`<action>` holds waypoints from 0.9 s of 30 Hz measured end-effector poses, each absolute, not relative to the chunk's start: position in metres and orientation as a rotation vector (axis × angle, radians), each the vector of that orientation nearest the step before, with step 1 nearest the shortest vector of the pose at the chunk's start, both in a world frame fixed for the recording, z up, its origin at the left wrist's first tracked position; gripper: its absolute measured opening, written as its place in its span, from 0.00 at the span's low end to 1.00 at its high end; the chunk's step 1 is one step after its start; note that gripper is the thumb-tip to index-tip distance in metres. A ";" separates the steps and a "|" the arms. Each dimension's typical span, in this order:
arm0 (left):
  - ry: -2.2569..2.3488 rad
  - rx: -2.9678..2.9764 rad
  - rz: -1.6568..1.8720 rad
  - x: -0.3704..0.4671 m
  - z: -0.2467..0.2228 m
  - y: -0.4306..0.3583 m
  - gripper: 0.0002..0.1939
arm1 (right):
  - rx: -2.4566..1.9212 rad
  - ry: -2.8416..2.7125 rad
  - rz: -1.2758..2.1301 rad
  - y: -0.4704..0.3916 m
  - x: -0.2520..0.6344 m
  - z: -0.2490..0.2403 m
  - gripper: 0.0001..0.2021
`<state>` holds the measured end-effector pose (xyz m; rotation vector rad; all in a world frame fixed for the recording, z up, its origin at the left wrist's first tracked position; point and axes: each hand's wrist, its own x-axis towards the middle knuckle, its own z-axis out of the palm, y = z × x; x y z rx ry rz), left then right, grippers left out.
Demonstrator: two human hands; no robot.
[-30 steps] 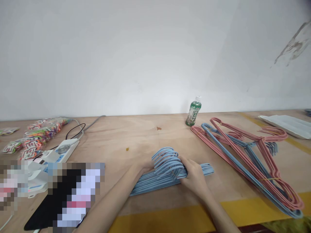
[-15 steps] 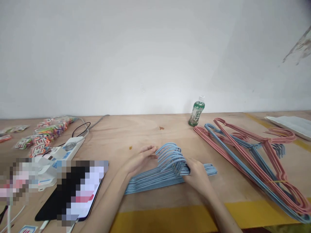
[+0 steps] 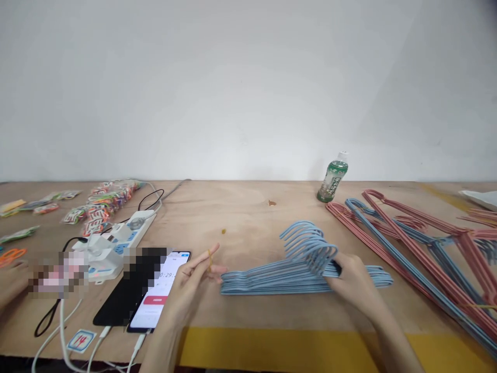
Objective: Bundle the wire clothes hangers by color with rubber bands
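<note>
A stack of blue clothes hangers [image 3: 272,280] lies on the wooden table, its hooks standing up and curving to the left. My right hand [image 3: 353,282] is closed around the stack just right of the hooks, and something small and black shows by the fingers. Off the stack's left end is my left hand [image 3: 190,280], with a thin yellow rubber band [image 3: 210,260] looped over its fingers. The fingers are partly spread inside the loop, close to the hanger ends.
Pink and blue hangers [image 3: 392,235] lie piled at the right. A green-labelled bottle [image 3: 333,178] stands behind. On the left are a phone [image 3: 159,295], a power strip [image 3: 130,233], cables and bagged bands [image 3: 108,202]. Another person's hand [image 3: 15,282] is beside orange scissors [image 3: 12,256].
My left hand has moved away from the hooks, toward the stack's left end, and the rubber band now shows on its fingers. My right hand keeps its grip. The view has shifted left.
</note>
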<state>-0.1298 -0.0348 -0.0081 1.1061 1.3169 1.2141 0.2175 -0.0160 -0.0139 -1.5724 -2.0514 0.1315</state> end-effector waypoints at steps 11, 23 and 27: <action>1.342 1.036 1.301 -0.142 -0.030 -0.044 0.24 | -1.595 -2.047 -0.077 -0.018 0.252 0.004 0.06; 1.115 0.875 1.369 -0.137 -0.045 -0.049 0.20 | -1.572 -2.107 -0.072 -0.013 0.260 0.002 0.07; 1.090 0.828 1.371 -0.132 -0.048 -0.049 0.23 | -1.565 -2.105 -0.068 -0.013 0.261 0.003 0.07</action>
